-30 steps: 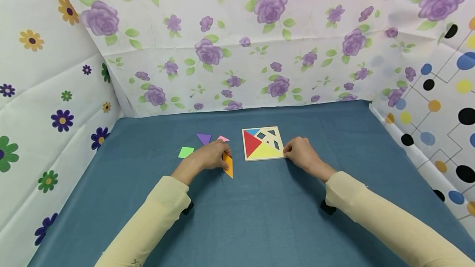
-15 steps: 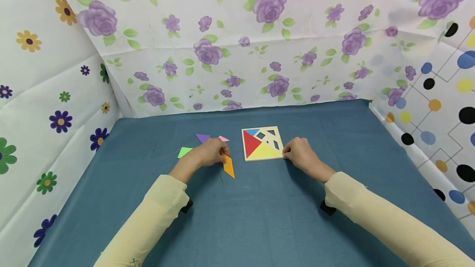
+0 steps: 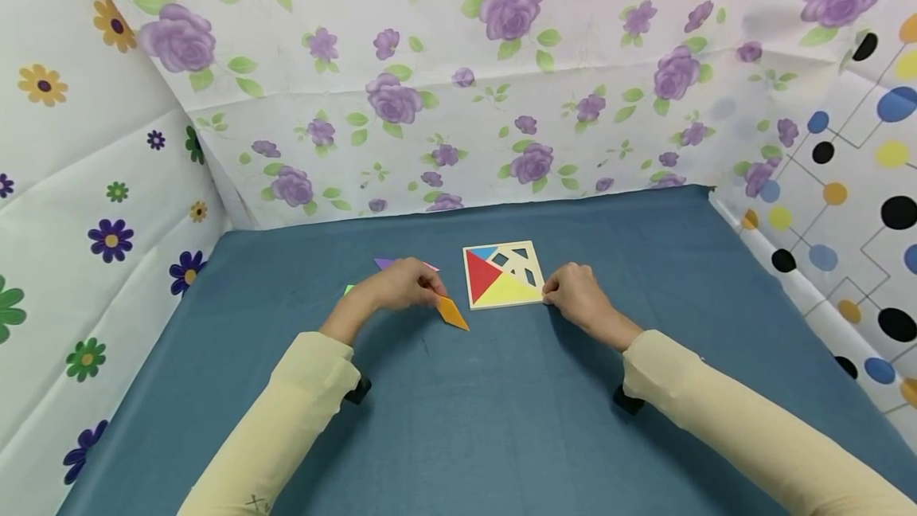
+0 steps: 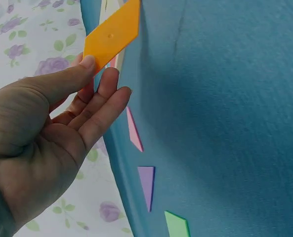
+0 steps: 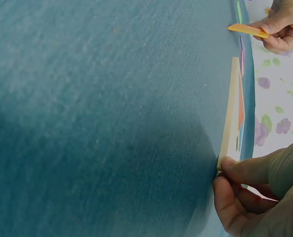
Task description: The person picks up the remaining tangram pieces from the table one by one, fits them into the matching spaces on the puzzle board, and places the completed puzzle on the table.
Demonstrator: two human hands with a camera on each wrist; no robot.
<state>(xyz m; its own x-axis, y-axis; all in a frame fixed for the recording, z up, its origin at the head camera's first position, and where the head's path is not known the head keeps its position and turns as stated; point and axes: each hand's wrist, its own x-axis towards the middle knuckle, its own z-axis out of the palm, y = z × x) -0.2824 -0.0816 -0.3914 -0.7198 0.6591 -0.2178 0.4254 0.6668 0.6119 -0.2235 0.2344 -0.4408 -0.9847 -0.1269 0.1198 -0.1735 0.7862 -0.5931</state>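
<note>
My left hand (image 3: 403, 285) pinches an orange parallelogram tangram piece (image 3: 453, 314) by one end, raised above the cloth; the left wrist view shows the thumb on the face of the orange piece (image 4: 112, 35). With thumb and fingers, my right hand (image 3: 579, 293) grips the near right corner of a square wooden tangram board (image 3: 505, 306). Red (image 3: 481, 277), yellow (image 3: 511, 291) and blue (image 3: 483, 252) pieces lie in the board, and its upper right part has several cut-out holes. In the left wrist view, pink (image 4: 134, 130), purple (image 4: 146, 186) and green (image 4: 177, 224) pieces lie on the cloth.
A blue-grey cloth (image 3: 487, 412) covers the table. Behind it hangs a white curtain with purple roses (image 3: 394, 158). Patterned sheets stand at the left (image 3: 143, 277) and right (image 3: 809, 205) sides.
My left hand has lifted the orange piece and carried it right toward the board, turning it flatter. The left hand now covers most of the loose pieces in the head view. My right hand keeps its hold.
</note>
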